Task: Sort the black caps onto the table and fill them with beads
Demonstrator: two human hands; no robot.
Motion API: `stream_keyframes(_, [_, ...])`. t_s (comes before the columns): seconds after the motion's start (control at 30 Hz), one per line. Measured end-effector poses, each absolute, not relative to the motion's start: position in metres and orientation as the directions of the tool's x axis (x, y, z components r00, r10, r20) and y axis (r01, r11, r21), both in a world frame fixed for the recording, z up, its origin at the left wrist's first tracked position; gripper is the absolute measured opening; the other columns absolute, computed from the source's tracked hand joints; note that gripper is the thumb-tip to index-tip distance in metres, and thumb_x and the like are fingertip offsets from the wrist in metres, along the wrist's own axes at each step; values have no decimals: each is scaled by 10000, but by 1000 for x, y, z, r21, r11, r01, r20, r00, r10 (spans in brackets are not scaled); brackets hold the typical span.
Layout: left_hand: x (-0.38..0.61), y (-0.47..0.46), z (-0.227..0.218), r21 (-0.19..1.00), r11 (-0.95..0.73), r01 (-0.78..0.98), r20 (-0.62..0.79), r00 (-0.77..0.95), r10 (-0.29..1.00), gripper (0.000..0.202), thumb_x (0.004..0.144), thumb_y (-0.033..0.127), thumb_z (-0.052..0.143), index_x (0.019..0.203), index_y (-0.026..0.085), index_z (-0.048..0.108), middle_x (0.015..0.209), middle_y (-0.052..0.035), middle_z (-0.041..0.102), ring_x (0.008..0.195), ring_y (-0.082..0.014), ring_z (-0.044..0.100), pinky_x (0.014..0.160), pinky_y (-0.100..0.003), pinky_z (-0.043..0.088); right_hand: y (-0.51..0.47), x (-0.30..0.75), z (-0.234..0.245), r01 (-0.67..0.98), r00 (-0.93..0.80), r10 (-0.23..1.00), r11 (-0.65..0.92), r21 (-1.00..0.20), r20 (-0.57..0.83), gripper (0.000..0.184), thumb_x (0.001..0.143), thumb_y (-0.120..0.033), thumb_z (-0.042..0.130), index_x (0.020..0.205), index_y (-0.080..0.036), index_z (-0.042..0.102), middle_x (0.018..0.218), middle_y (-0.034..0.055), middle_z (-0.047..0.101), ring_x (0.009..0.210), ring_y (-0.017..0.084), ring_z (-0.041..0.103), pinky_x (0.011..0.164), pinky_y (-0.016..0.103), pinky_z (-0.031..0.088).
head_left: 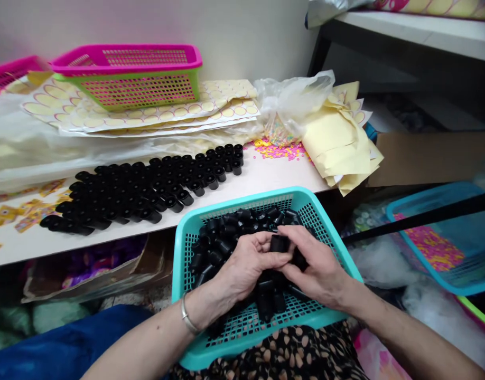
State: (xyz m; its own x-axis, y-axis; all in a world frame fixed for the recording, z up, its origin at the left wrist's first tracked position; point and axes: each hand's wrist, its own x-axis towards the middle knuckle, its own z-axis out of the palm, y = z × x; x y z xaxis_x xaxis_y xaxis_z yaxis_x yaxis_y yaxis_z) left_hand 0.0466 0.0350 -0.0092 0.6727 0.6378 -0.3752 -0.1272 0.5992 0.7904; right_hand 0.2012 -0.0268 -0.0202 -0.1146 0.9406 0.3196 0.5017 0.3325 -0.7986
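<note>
A teal plastic basket (187, 248) rests on my lap, holding a heap of small black caps (226, 237). Both hands are down inside it. My left hand (246, 269) and my right hand (317, 269) meet over the heap, fingers closed. Between their fingertips sits one black cap (279, 243). My right hand also curls around another black cap (298, 259) lower in its palm. A silver bangle circles my left wrist. On the table beyond, many black caps (147, 190) stand upright in close rows.
A pink and green basket (127, 74) sits on sheets of round stickers (155, 113) at the back. Yellow backing paper (341, 142), a clear bag and pink-yellow confetti (280, 150) lie right. A blue basket (444, 237) stands lower right, crossed by a black strap.
</note>
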Motion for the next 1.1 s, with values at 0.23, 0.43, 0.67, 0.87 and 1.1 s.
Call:
stream_keyframes(0.23, [32, 40, 2, 917, 393, 71, -334, 676, 657, 342, 674, 150, 728, 1013, 173, 692, 932, -24, 677, 831, -148, 583, 792, -272, 456, -23, 211, -16, -220, 104, 991, -57, -974, -82, 312, 782, -277, 592, 1074, -220, 496, 981, 70, 589, 860, 172, 579, 812, 331, 494])
stream_keyframes(0.43, [39, 33, 1, 952, 283, 112, -277, 703, 655, 313, 662, 151, 718, 973, 187, 710, 958, -14, 661, 882, -176, 566, 809, -274, 446, -25, 210, -34, -74, 156, 981, 127, -989, 114, 198, 780, -328, 665, 948, -226, 644, 1073, 74, 590, 1020, 213, 551, 925, 399, 450])
stream_keyframes(0.67, [36, 34, -4, 964, 186, 190, -265, 721, 640, 218, 698, 194, 708, 915, 176, 706, 893, 2, 634, 769, -140, 528, 703, -243, 410, -26, 216, -28, 71, 10, 979, 204, -976, 205, 243, 824, -211, 636, 1055, -281, 660, 1104, 45, 603, 1092, 203, 540, 964, 391, 424])
stream_keyframes(0.87, [38, 36, -1, 970, 31, 242, -203, 726, 657, 222, 690, 208, 724, 907, 165, 714, 845, 0, 617, 778, -148, 523, 718, -251, 397, -27, 214, -30, 108, 51, 980, 184, -977, 191, 236, 836, -209, 623, 1061, -272, 656, 1118, 43, 603, 1101, 198, 534, 964, 372, 420])
stream_keyframes(1.1, [39, 36, -3, 964, 68, 258, -234, 694, 681, 245, 664, 218, 741, 901, 161, 716, 824, 6, 603, 755, -141, 514, 703, -242, 393, -25, 215, -32, 156, 59, 982, 168, -973, 179, 256, 856, -226, 597, 1106, -257, 641, 1148, 45, 599, 1136, 202, 525, 974, 363, 423])
